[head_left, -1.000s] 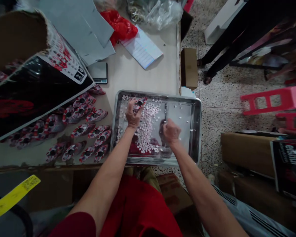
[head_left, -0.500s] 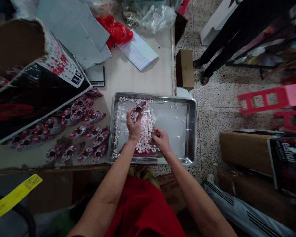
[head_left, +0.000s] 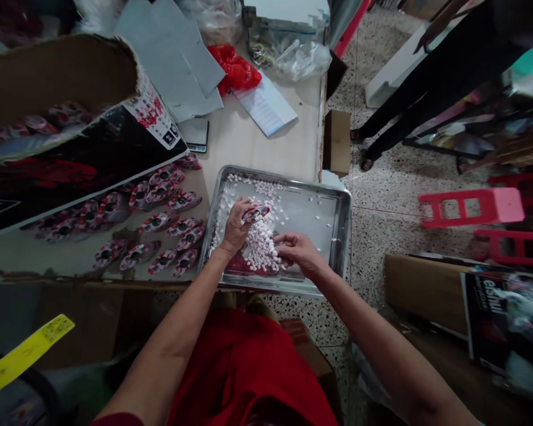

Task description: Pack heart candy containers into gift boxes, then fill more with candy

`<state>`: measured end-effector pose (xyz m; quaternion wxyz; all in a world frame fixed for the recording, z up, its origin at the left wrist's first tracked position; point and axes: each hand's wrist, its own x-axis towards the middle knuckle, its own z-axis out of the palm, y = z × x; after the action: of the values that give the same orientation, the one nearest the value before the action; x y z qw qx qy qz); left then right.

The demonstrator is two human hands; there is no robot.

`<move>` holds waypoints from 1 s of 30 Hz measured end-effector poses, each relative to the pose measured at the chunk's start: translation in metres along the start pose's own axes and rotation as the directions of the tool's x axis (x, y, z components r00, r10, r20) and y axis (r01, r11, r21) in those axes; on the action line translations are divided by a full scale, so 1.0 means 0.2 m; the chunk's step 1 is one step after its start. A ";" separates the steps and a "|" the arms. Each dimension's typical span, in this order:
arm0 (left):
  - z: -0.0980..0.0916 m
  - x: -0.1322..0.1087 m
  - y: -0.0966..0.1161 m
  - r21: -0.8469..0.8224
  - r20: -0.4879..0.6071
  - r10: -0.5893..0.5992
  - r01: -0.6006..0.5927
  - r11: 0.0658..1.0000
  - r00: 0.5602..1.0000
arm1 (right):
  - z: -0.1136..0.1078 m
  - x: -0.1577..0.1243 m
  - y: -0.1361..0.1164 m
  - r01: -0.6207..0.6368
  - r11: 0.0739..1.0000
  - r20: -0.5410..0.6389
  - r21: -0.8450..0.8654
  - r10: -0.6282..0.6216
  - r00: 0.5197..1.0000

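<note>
A metal tray (head_left: 311,225) holds a heap of small white pellets (head_left: 263,242), thickest on its left half. Above the heap, my left hand (head_left: 237,225) is closed on a patterned red and white packet (head_left: 256,212) with a dark round spot. My right hand (head_left: 296,249) is at the right edge of the heap, fingers pressed together; whatever may be between the fingertips is too small to make out. More such packets (head_left: 159,222) stand in a group on the table left of the tray.
A large open carton (head_left: 80,142) with packets inside stands at the left. Behind the tray lie a paper sheet (head_left: 266,106), a red plastic bag (head_left: 233,70) and a small scale (head_left: 195,135). A person's legs (head_left: 408,89) are at the upper right, near red stools (head_left: 471,207).
The view has shifted. My left hand has lowered and tilted the packet toward the heap. The fingers of my right hand now point left at the heap's edge.
</note>
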<state>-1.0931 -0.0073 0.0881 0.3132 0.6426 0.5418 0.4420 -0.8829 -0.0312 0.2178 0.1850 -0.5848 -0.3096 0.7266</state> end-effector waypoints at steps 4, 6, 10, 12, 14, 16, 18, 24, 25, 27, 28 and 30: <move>0.02 -0.07 -0.02 -0.038 0.012 -0.007 0.008 0.999 1.000 | 0.00 -0.03 -0.07 -0.102 0.994 0.009 -0.029 0.102 0.995; 0.03 -0.09 -0.02 -0.055 0.007 -0.022 0.023 0.998 1.000 | 0.00 -0.06 -0.10 -0.140 0.989 0.004 -0.052 0.140 0.990; 0.04 -0.12 0.02 -0.085 0.013 -0.078 0.079 0.993 0.997 | -0.01 -0.13 -0.15 -0.164 0.985 0.019 -0.045 0.165 0.986; 0.04 -0.13 0.05 -0.101 0.025 -0.121 0.123 0.987 0.992 | -0.03 -0.18 -0.14 -0.157 0.987 0.046 -0.042 0.159 0.986; 0.02 -0.15 0.08 -0.124 0.020 -0.195 0.196 0.973 0.981 | -0.08 -0.23 -0.08 -0.128 0.989 0.038 -0.072 0.131 0.991; 0.00 -0.18 0.11 -0.187 -0.017 -0.298 0.289 0.939 0.955 | -0.14 -0.25 0.05 -0.074 0.987 -0.033 -0.142 0.070 0.997; -0.01 -0.21 0.13 -0.268 -0.022 -0.392 0.372 0.889 0.920 | -0.21 -0.23 0.22 -0.013 0.958 -0.174 -0.285 -0.038 0.984; -0.05 -0.28 0.11 -0.270 -0.084 -0.472 0.436 0.859 0.878 | -0.36 -0.06 0.56 -0.210 0.549 -0.407 -0.809 -0.267 0.873; -0.06 -0.29 0.11 -0.256 -0.096 -0.470 0.435 0.863 0.877 | -0.37 -0.04 0.55 -0.244 0.467 -0.393 -0.850 -0.254 0.883; -0.07 -0.29 0.12 -0.224 -0.114 -0.475 0.443 0.868 0.873 | -0.34 0.01 0.50 -0.255 0.316 -0.347 -0.914 -0.282 0.895; -0.08 -0.30 0.13 -0.202 -0.135 -0.476 0.446 0.872 0.869 | -0.30 0.05 0.47 -0.223 0.257 -0.303 -0.940 -0.334 0.892; -0.10 -0.31 0.17 -0.143 -0.173 -0.469 0.449 0.882 0.866 | -0.19 0.13 0.41 -0.054 0.172 -0.129 -0.984 -0.460 0.879</move>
<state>-1.0974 -0.0764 0.1121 0.3838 0.4306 0.6858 0.4438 -0.8454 -0.0666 0.1394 -0.0680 -0.6536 -0.7278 0.1963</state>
